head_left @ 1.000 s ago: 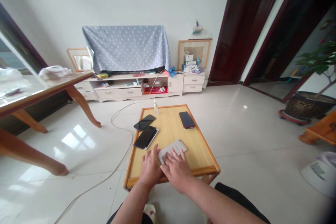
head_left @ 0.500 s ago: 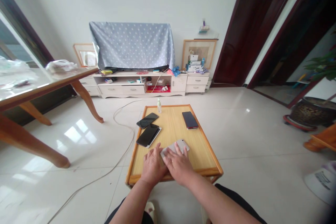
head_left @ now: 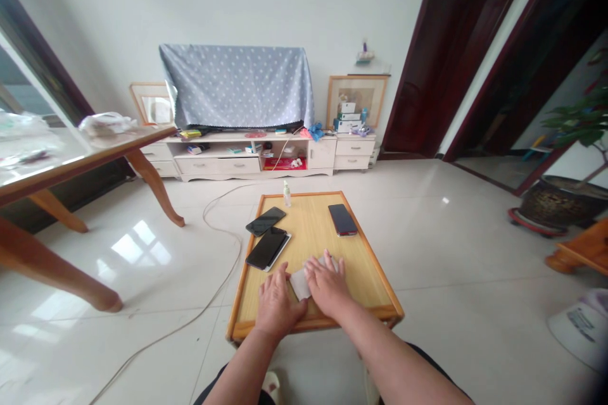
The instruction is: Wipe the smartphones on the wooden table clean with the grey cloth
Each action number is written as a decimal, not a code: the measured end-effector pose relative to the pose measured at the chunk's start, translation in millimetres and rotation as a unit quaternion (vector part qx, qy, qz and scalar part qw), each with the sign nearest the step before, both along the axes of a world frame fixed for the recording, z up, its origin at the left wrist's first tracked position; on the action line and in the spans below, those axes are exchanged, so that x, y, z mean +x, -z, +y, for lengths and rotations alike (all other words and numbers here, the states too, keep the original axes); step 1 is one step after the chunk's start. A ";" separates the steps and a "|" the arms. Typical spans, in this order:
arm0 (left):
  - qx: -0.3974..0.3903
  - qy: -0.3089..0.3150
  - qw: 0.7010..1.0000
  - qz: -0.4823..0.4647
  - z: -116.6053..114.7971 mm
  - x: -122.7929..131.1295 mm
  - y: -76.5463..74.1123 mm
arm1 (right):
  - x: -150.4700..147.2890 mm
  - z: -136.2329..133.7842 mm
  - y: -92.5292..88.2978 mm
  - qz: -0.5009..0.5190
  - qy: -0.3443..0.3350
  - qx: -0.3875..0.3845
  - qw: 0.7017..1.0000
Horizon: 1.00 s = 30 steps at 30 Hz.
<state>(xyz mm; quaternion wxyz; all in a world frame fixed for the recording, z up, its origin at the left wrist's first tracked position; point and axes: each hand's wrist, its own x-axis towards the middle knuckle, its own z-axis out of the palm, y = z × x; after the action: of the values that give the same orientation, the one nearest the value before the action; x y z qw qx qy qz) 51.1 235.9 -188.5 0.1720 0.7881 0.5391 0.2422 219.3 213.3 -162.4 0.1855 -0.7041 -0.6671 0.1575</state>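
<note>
A pale silver-grey phone (head_left: 299,283) lies face down, slanted, near the front edge of the small wooden table (head_left: 311,215). My left hand (head_left: 277,297) grips its left end, with the thumb along the near edge and the fingers at the far side. Stretched flat over the right part of the phone is my right hand (head_left: 327,283), which hides most of that end. Whether anything thin lies under the right palm I cannot tell.
On the table's left lie a dark phone (head_left: 266,221) and a black phone (head_left: 267,247) overlapping a white-edged one. Another phone (head_left: 342,220) lies on the right. A small clear spray bottle (head_left: 287,195) stands at the back. A cable (head_left: 209,304) crosses the floor.
My right hand has slid to the right along the phone, uncovering its middle and covering its right end. My left hand stays at the left end.
</note>
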 end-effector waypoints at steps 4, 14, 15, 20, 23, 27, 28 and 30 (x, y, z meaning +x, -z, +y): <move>-0.013 0.000 1.000 0.016 -3.5 1.8 -9.4 | 17.4 3.6 2.5 -0.029 0.094 -0.017 0.995; 0.004 0.003 0.999 0.033 -5.8 2.1 -7.8 | 14.9 -17.8 0.2 -0.036 0.063 -0.027 0.997; 0.004 0.003 0.999 0.038 -6.0 2.0 -8.1 | 21.4 -14.9 -2.1 -0.041 0.082 -0.036 0.995; 0.007 0.003 0.999 0.049 -5.8 1.0 -4.8 | 5.9 -29.5 -4.7 -0.047 -0.004 -0.048 0.998; -0.004 0.007 0.999 0.046 -5.2 0.2 -3.3 | -9.1 -42.3 -5.2 -0.031 -0.092 -0.042 0.994; 0.002 0.019 0.999 0.048 -6.4 0.3 -7.2 | 7.2 -32.9 -11.0 -0.049 -0.009 -0.073 0.996; 0.003 0.020 0.999 0.050 -7.0 0.5 -8.5 | 12.0 -29.8 -12.3 -0.055 0.016 -0.080 0.995; 0.002 0.018 0.998 0.052 -7.8 0.6 -10.1 | 13.6 -29.2 -13.5 -0.059 0.021 -0.080 0.995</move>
<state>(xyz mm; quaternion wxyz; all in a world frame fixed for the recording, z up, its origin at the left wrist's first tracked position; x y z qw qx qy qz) 51.7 228.0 -178.5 0.1463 0.8098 0.5323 0.1988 233.0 184.1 -148.9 0.0926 -0.7386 -0.6471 0.1648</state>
